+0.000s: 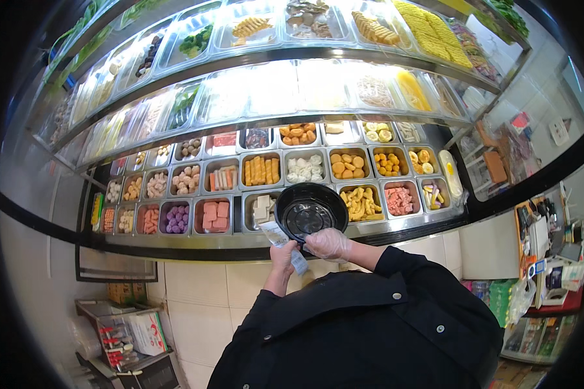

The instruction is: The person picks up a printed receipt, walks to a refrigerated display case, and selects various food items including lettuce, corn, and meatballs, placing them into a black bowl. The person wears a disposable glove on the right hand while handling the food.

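A round black bowl (311, 202), with nothing in it, is held at the front edge of the food counter, in front of the metal pans. My right hand (329, 245), in a clear plastic glove, is closed on the bowl's near rim. My left hand (283, 258) is bare and pinches a long white printed paper slip (274, 234) close to the same rim. The slip's lower end hangs below the fingers. Whether the left hand also grips the bowl, I cannot tell. Around the bowl are pans of white blocks (263, 206), yellow curled pieces (361, 203) and white dumpling-like pieces (304, 167).
Rows of steel pans hold balls, sausages and pink squares (215, 215). Tilted glass-and-metal shelves (272, 55) with clear trays rise beyond them. A cluttered desk (551, 259) stands at right, a small rack (126, 337) at lower left. Light floor tiles (198, 285) lie below.
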Demonstrator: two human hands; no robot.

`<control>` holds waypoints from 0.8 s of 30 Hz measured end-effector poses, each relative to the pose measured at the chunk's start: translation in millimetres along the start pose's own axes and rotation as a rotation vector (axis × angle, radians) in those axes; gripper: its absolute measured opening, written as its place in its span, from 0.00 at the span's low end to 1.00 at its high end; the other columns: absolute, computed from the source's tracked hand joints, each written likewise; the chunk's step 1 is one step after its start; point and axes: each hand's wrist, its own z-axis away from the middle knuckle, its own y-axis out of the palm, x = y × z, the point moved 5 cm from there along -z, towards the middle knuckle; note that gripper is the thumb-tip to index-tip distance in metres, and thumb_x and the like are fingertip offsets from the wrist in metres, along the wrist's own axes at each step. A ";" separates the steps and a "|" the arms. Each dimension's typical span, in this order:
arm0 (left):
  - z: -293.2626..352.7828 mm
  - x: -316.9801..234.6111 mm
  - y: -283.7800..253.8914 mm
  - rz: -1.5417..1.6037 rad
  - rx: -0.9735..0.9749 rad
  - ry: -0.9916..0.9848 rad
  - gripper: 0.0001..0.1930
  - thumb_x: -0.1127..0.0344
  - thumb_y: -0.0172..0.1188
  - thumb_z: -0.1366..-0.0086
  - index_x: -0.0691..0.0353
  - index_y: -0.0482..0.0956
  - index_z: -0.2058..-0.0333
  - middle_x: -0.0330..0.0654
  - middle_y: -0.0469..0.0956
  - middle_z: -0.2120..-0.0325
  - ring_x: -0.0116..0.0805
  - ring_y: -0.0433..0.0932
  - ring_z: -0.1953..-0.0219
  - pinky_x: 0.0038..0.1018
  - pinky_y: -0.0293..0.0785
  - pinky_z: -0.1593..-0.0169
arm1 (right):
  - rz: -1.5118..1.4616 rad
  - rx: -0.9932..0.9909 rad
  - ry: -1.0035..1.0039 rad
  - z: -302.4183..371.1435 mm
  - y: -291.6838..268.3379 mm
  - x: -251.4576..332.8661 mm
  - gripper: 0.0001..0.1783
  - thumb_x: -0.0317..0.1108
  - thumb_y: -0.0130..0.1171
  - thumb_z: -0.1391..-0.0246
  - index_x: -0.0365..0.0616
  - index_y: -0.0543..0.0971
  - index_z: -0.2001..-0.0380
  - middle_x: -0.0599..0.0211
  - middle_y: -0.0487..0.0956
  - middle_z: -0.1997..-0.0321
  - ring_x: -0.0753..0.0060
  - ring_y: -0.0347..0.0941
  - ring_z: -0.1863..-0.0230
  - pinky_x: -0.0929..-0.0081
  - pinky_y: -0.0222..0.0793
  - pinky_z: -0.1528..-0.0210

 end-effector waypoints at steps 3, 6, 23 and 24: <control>-4.5 -7.1 9.4 -0.065 -0.030 0.009 0.10 0.80 0.60 0.52 0.65 0.74 0.70 0.39 0.75 0.77 0.32 0.75 0.78 0.28 0.73 0.72 | 0.096 -0.126 0.039 3.1 -8.2 -0.5 0.12 0.39 0.57 0.47 0.44 0.69 0.76 0.61 0.74 0.83 0.56 0.75 0.81 0.60 0.70 0.81; -7.6 -9.8 18.0 -0.082 0.003 0.027 0.10 0.81 0.60 0.53 0.65 0.73 0.70 0.38 0.74 0.77 0.31 0.74 0.78 0.28 0.72 0.72 | 0.184 -0.235 0.054 5.9 -16.9 -0.8 0.11 0.39 0.57 0.49 0.43 0.71 0.75 0.63 0.75 0.83 0.59 0.76 0.81 0.62 0.71 0.81; 7.5 2.4 49.7 -0.208 0.158 0.121 0.13 0.78 0.62 0.51 0.64 0.73 0.65 0.38 0.75 0.73 0.29 0.75 0.73 0.26 0.72 0.70 | -0.572 -0.100 0.249 4.8 -28.4 -21.1 0.21 0.42 0.55 0.49 0.39 0.77 0.55 0.47 0.80 0.63 0.52 0.78 0.60 0.65 0.73 0.58; 8.0 6.1 51.1 -0.175 0.128 0.111 0.12 0.76 0.63 0.48 0.63 0.73 0.64 0.37 0.75 0.72 0.28 0.75 0.73 0.25 0.72 0.69 | -0.584 -0.118 0.283 3.9 -30.2 -25.3 0.23 0.44 0.56 0.48 0.38 0.76 0.55 0.47 0.80 0.63 0.54 0.79 0.59 0.67 0.73 0.57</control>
